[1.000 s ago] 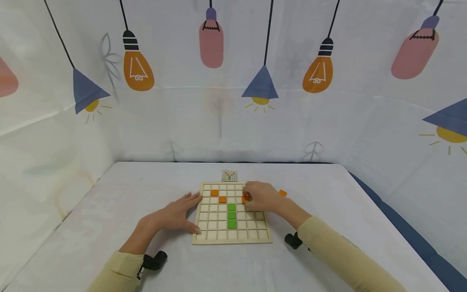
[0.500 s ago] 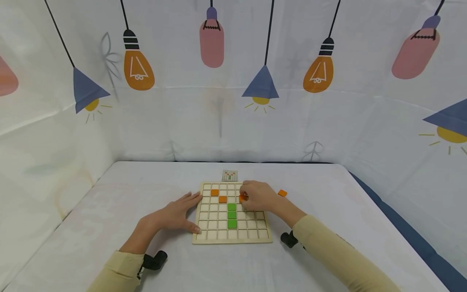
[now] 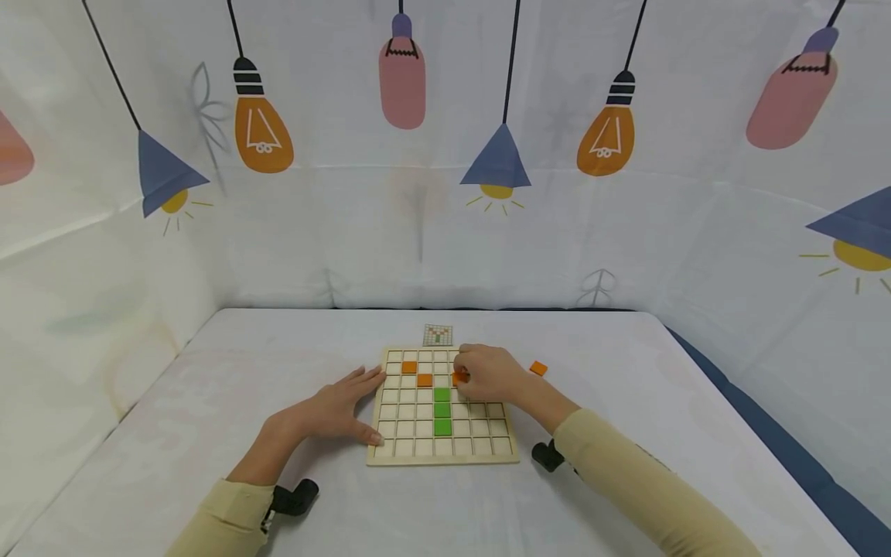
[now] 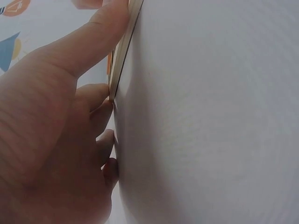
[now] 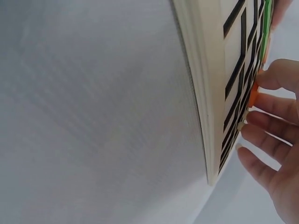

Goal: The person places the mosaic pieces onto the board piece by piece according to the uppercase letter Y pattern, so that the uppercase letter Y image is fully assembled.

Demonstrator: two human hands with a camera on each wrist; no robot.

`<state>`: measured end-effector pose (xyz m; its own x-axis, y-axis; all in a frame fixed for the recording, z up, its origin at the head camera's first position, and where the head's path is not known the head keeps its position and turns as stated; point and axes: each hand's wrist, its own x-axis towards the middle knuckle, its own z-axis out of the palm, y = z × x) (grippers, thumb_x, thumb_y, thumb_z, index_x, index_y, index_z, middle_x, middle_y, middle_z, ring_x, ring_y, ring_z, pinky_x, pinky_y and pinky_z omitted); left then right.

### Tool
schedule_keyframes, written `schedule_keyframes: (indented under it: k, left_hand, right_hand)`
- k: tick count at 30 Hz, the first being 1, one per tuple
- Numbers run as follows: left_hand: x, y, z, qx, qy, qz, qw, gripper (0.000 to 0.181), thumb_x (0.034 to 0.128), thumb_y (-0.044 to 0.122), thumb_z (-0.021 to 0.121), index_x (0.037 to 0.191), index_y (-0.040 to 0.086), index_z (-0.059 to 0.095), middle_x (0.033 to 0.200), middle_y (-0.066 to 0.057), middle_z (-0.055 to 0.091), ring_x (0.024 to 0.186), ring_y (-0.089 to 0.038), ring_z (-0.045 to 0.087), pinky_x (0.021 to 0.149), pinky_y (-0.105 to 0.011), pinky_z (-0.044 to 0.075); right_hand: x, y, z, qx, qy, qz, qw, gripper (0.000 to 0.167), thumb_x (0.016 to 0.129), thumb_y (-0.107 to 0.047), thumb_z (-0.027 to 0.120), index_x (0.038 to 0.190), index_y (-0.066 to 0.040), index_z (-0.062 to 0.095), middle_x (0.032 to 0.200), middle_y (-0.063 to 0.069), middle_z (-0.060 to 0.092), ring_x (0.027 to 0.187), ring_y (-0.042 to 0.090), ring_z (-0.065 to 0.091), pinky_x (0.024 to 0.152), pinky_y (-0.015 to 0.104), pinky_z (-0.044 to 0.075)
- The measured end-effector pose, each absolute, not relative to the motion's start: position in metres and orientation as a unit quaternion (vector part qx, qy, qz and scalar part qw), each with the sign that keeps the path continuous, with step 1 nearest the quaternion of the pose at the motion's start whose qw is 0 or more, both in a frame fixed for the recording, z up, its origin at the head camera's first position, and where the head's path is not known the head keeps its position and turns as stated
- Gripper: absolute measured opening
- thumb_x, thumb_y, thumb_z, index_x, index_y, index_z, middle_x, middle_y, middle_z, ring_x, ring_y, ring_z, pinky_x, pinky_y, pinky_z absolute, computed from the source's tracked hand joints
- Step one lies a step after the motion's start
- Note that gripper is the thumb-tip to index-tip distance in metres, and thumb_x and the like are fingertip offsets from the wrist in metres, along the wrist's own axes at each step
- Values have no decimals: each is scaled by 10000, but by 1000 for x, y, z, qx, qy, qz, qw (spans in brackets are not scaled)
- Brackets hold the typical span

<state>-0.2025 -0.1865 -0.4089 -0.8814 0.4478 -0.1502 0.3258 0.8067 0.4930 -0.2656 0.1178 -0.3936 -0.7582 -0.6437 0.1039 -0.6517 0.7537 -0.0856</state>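
Observation:
A wooden grid board (image 3: 442, 462) lies flat on the white table. My left hand (image 3: 327, 410) rests against its left edge, thumb and fingers spread; in the left wrist view the thumb (image 4: 93, 39) touches the board's rim. Over the right part of the grid, my right hand (image 3: 496, 375) pinches an orange square tile (image 5: 253, 94) between thumb and index finger, at the board's surface. Three green tiles (image 3: 442, 411) form a column in the middle. Two orange tiles, one upper (image 3: 409, 367) and one lower (image 3: 425, 380), sit diagonally to the upper left.
Beyond the board lies a small card (image 3: 438, 335) printed with a grid pattern. A loose orange tile (image 3: 538, 368) is on the table to the right, just past the right wrist. A white cloth backdrop (image 3: 334, 232) with printed lamps hangs behind the table.
My right hand has slid a little to the left across the board with the orange tile between its fingers. The left hand stays where it was.

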Motion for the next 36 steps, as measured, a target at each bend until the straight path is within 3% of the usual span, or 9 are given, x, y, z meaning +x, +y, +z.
schedule_keyframes:
  k: [22,36]
  left_hand:
    - [-203,-186,-409,201,943,231,132,1147,712,571,828,1593,139,235,1676,-57,191,1549,-390,101,1149,-701,211]
    - [-202,-186,-408,203,942,231,131,1144,717,570,826,1592,129,235,1675,-67,194,1550,-390,100,1155,-692,212]
  right_hand:
    - [-264,116,-397,339,-938,70,33,197,888,-275,706,1034,-156,762,829,-72,527,702,85,459,603,227,404]
    - [-263,123,-393,337,-936,96,22,162,912,-242,690,1031,-156,755,920,-43,607,742,86,512,641,260,467]
